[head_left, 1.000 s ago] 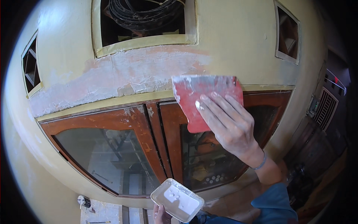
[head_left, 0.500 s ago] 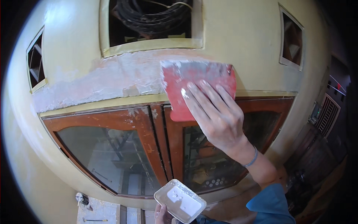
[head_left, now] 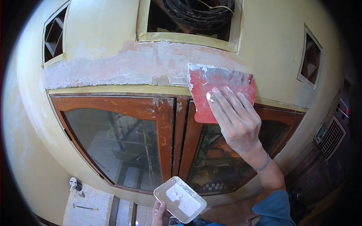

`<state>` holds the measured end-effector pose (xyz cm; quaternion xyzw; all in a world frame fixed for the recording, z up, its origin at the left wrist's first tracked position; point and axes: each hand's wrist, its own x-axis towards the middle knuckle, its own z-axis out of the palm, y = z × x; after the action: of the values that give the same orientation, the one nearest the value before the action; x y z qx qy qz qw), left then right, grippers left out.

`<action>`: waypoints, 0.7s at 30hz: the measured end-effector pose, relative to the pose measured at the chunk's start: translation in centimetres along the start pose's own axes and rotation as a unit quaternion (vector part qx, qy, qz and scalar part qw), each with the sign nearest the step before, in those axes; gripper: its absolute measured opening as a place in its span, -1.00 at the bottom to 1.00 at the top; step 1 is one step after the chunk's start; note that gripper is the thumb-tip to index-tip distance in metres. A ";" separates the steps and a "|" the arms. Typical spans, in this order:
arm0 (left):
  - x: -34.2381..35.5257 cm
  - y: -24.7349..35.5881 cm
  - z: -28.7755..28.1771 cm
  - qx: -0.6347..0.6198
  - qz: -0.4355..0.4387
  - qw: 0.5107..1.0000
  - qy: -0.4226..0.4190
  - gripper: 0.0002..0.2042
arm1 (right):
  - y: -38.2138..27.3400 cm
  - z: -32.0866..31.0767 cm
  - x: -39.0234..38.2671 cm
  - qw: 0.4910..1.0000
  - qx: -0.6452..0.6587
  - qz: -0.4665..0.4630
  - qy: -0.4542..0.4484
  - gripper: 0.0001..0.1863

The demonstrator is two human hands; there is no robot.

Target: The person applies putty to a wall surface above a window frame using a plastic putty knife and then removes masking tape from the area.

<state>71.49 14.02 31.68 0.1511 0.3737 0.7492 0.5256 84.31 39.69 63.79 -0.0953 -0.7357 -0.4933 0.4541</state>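
My right hand [head_left: 235, 120] presses a red flat plastic spreader [head_left: 211, 86], smeared with white filler, against the yellow wall just above a wooden window frame [head_left: 171, 124]. The spreader's top edge lies on a rough band of pale, pinkish filler [head_left: 132, 66] that runs across the wall over the window. My left hand [head_left: 161, 214], low at the picture's bottom edge, holds up a small white rectangular tray [head_left: 180, 199] with white filler in it.
An open rectangular wall recess with coiled black cables [head_left: 192, 17] sits above the filler band. Small square openings flank it at the left [head_left: 54, 35] and right [head_left: 311, 58]. Tiled floor [head_left: 88, 205] shows far below at lower left; a vented grey appliance [head_left: 332, 137] stands at right.
My right hand has kept the spreader flat on the wall and slid it up a little onto the filler band. The tray in my left hand has stayed about level.
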 end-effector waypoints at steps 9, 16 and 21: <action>-0.2 0.4 -0.8 0.009 0.023 0.999 -0.024 -0.44 | 0.7 1.9 1.2 0.999 -0.012 0.043 0.031 -0.61; -0.4 0.9 -0.8 0.012 0.016 1.000 0.011 -0.45 | -1.4 4.5 -1.4 0.998 -0.037 0.047 -0.017 -0.49; -0.4 0.9 -1.0 0.008 0.025 1.000 -0.001 -0.44 | -1.8 1.7 -2.2 0.999 -0.007 0.041 -0.022 -0.55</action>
<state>70.43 13.14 31.68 0.1658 0.3754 0.7589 0.5056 83.51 40.89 60.79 -0.1395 -0.7376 -0.4773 0.4568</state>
